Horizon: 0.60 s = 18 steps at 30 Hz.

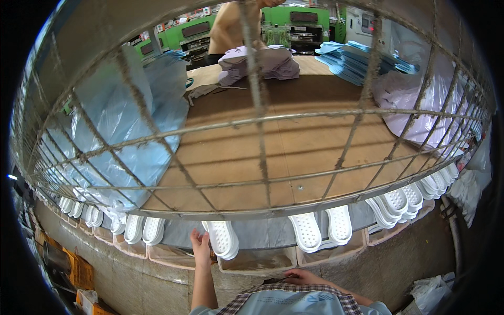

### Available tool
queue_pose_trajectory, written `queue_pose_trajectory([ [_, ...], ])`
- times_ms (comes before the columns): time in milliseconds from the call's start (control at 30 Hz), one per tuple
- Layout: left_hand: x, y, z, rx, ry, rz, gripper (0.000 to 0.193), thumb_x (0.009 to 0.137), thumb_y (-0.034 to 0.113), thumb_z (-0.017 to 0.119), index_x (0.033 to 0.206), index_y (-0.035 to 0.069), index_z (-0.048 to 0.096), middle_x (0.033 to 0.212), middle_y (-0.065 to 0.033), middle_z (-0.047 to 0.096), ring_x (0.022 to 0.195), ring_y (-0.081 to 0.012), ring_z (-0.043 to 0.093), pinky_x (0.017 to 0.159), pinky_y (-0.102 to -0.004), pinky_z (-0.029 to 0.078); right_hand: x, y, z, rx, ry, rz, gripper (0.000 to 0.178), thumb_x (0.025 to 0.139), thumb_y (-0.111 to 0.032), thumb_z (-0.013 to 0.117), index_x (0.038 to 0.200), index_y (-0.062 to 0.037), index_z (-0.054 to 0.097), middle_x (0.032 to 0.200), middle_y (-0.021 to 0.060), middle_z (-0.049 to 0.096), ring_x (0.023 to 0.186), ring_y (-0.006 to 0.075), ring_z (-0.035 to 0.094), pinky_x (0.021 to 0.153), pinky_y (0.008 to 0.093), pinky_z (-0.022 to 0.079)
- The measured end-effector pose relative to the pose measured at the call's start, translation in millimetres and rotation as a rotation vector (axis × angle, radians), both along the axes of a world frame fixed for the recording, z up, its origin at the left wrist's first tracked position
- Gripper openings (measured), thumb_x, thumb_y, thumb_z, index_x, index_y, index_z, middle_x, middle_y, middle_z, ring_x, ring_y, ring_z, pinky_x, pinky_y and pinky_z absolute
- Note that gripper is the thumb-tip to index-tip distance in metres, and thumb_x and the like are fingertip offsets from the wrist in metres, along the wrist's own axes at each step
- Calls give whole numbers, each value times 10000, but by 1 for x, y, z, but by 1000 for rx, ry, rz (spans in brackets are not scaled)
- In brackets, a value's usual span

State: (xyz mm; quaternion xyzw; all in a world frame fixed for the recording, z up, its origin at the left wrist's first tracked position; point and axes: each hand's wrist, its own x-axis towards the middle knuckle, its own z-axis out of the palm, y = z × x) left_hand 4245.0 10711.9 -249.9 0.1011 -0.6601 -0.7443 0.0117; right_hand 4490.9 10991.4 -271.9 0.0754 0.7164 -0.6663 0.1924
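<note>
My left hand (200, 247) reaches up to a white perforated shoe sole (222, 239) that hangs at the front edge of the brown worktable (273, 152); the fingers touch its left side. My right hand (299, 276) rests low against my body, close to my checked shirt, and holds nothing that I can see. More white soles (320, 228) hang along the same edge to the right and left. A wire mesh rack (257, 121) stands close in front of the camera and crosses the whole view.
Blue plastic bags (126, 131) of stock lie on the table's left, a pale bag (420, 105) on the right, blue soles (357, 60) and lilac soles (262, 63) at the back. Another person (228, 29) stands behind the table. Green machines (299, 18) line the far wall.
</note>
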Motion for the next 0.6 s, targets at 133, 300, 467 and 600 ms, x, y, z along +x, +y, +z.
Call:
queue_pose_trajectory([
  [133, 10, -13, 3, -111, 57, 71, 563, 849, 118, 593, 1322, 41, 297, 1292, -143, 355, 1071, -200, 408, 909, -309, 364, -4, -2, 0, 41, -14, 73, 343, 851, -227, 636, 1129, -50, 541, 957, 42, 588, 800, 83, 539, 691, 230, 450],
  [300, 21, -25, 4, -67, 57, 103, 567, 846, 109, 592, 1324, 47, 295, 1310, -144, 344, 1102, -213, 404, 924, -326, 358, -7, -10, -6, 9, -42, 100, 341, 860, -238, 625, 1133, -52, 540, 961, 45, 590, 822, 91, 534, 700, 233, 445],
  [467, 32, -34, 1, -28, 31, 105, 570, 841, 84, 587, 1329, 63, 295, 1302, -140, 348, 1105, -215, 408, 921, -319, 363, -10, -18, -19, 31, -10, 144, 367, 864, -257, 618, 1159, -57, 530, 976, 49, 592, 846, 100, 534, 719, 239, 445],
  [600, 40, -47, -5, -5, 92, 115, 553, 840, 70, 582, 1320, 67, 306, 1285, -126, 359, 1087, -201, 415, 909, -319, 371, -17, -25, -34, 87, -60, 254, 405, 867, -282, 610, 1182, -47, 512, 1040, 55, 591, 915, 116, 540, 764, 253, 449],
])
